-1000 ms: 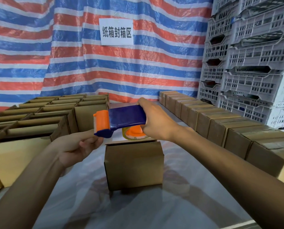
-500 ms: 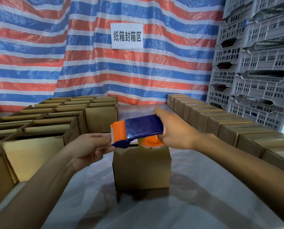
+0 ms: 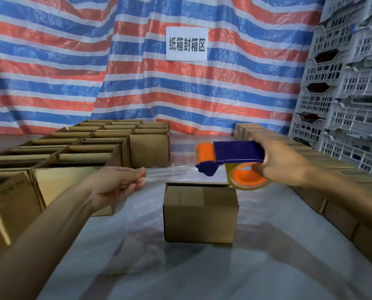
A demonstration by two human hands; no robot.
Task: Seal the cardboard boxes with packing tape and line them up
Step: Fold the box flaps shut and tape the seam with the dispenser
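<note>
A small brown cardboard box (image 3: 200, 215) stands at the middle of the frame on the pale plastic-covered tabletop (image 3: 234, 273). Its top flaps are folded down, though whether they meet flush is hard to tell from this low angle. Just above it, the right hand (image 3: 282, 165) curls its fingers round the blue and orange plastic tape dispenser (image 3: 234, 154). At centre left, the left hand (image 3: 115, 185) pinches the free end of a clear strip of packing tape (image 3: 169, 171), stretched taut between hand and dispenser. The step in hand looks to be laying that strip over the top seam. Done well, it would come down level and centred, with enough overhang to fold onto both end faces (a short tail peels), then be pressed flat and cut. The row of closed brown boxes (image 3: 332, 202) along the right edge suggests the box's next place, and open-topped brown boxes (image 3: 83, 152) wait at left.
</note>
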